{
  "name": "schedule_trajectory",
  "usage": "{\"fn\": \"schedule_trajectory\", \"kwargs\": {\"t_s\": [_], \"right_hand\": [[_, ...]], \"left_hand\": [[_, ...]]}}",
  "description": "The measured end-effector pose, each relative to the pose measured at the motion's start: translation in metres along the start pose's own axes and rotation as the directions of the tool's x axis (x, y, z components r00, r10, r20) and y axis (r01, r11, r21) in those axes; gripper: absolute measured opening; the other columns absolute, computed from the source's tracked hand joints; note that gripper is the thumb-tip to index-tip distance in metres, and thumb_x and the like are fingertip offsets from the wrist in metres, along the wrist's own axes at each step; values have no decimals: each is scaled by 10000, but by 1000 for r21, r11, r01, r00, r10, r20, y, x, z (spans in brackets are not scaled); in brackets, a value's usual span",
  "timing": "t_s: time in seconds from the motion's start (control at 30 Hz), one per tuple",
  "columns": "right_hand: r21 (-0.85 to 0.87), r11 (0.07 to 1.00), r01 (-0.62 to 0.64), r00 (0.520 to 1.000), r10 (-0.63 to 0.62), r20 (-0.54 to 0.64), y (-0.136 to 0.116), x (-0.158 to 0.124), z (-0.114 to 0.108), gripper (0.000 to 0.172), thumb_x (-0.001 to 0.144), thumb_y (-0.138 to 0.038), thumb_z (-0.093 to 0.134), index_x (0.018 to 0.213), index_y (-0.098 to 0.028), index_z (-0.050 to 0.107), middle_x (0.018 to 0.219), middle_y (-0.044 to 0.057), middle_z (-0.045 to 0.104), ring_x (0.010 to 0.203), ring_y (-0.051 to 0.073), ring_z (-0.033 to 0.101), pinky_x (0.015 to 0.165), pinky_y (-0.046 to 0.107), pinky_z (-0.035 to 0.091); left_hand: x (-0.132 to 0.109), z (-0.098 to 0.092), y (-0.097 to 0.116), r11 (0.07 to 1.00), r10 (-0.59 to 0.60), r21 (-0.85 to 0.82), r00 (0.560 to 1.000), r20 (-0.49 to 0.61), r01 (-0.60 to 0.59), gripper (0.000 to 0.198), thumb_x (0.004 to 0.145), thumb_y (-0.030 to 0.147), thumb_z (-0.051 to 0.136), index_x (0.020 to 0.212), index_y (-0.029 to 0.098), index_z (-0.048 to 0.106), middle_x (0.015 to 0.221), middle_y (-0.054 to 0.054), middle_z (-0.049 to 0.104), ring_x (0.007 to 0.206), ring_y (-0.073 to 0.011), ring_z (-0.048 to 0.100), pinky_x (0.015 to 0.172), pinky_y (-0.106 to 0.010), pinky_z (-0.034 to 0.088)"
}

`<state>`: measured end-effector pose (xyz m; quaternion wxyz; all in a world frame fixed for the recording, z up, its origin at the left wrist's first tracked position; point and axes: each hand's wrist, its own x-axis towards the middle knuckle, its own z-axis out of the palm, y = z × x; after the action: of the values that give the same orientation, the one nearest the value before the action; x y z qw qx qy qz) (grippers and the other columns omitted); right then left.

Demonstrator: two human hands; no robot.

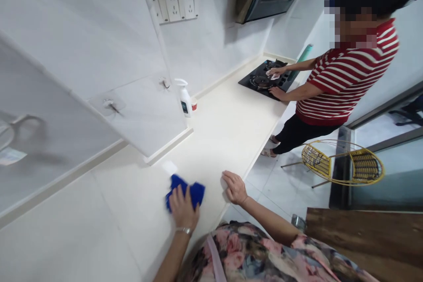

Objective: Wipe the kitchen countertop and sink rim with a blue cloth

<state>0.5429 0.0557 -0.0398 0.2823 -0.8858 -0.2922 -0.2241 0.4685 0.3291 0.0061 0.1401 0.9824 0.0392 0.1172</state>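
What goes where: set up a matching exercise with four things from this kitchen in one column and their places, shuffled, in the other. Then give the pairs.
Things
1. blue cloth
2. spray bottle
3. yellow wire chair
4. gas hob

Places
A. on the floor, beside the counter
B. on the counter, under the left hand
C. at the counter's far end, under another person's hand
D. upright by the wall, next to a small red-and-white cup

Pairs: 1-B, 2-D, 3-A, 4-C
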Motion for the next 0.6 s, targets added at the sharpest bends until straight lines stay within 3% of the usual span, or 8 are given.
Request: {"fn": "schedule_trajectory", "kwargs": {"t_s": [0.07, 0.13, 0.2, 0.27, 0.4, 0.5, 0.6], "right_hand": [[-6, 1000, -9, 1000, 9, 30, 2, -3, -3, 618, 855, -201, 466, 1465, -168, 560, 1473, 159, 607, 1381, 309, 550, 1121, 521, 496], [-11, 1000, -29, 998, 29, 47, 2, -5, -4, 624, 853, -191, 471, 1470, -177, 564, 1479, 146, 605, 1386, 304, 545, 1132, 511, 487], [-12, 999, -43, 998, 43, 51, 1, -6, -5, 633, 849, -165, 477, 1476, -186, 562, 1481, 133, 605, 1389, 296, 542, 1145, 500, 477], [-13, 999, -51, 998, 52, 46, -1, -6, -5, 629, 854, -145, 476, 1475, -196, 562, 1473, 124, 611, 1387, 290, 545, 1153, 494, 471], [-20, 998, -53, 998, 53, 41, -5, -5, -5, 589, 867, -139, 468, 1444, -196, 568, 1459, 127, 618, 1383, 288, 551, 1140, 490, 479], [-23, 999, -38, 999, 39, 38, -4, -6, -5, 574, 860, -129, 469, 1424, -184, 565, 1460, 133, 616, 1386, 281, 550, 1135, 481, 483], [-31, 999, -41, 999, 41, 23, -3, -7, -4, 576, 857, -119, 470, 1421, -193, 563, 1451, 127, 622, 1385, 278, 554, 1134, 478, 482]], "left_hand": [[22, 7, 36, 995, 89, -45, 990, 111, -85, 706, 842, 289, 678, 1516, 112, 563, 1666, -257, 382, 1570, -448, 304, 1298, -649, 232], [37, 11, 58, 985, 160, -92, 970, 182, -145, 751, 826, 303, 721, 1538, 135, 551, 1699, -239, 336, 1588, -437, 275, 1315, -631, 210], [42, 12, 64, 979, 187, -112, 964, 191, -168, 779, 829, 305, 731, 1567, 161, 525, 1713, -219, 318, 1599, -421, 259, 1320, -624, 208], [37, 9, 57, 972, 218, -124, 958, 188, -197, 788, 831, 287, 732, 1582, 203, 511, 1719, -184, 324, 1603, -396, 263, 1319, -614, 228], [-9, -7, 12, 970, 232, -114, 954, 192, -213, 742, 817, 230, 722, 1543, 261, 568, 1705, -129, 377, 1591, -373, 302, 1312, -590, 271], [-61, -25, -44, 996, 89, -30, 987, 135, -86, 695, 822, 176, 659, 1509, 268, 605, 1701, -107, 390, 1595, -360, 296, 1318, -553, 276], [-118, -55, -111, 990, -136, 45, 990, 31, 135, 602, 843, 205, 593, 1442, 235, 647, 1656, -137, 447, 1582, -364, 317, 1307, -545, 296]]}}
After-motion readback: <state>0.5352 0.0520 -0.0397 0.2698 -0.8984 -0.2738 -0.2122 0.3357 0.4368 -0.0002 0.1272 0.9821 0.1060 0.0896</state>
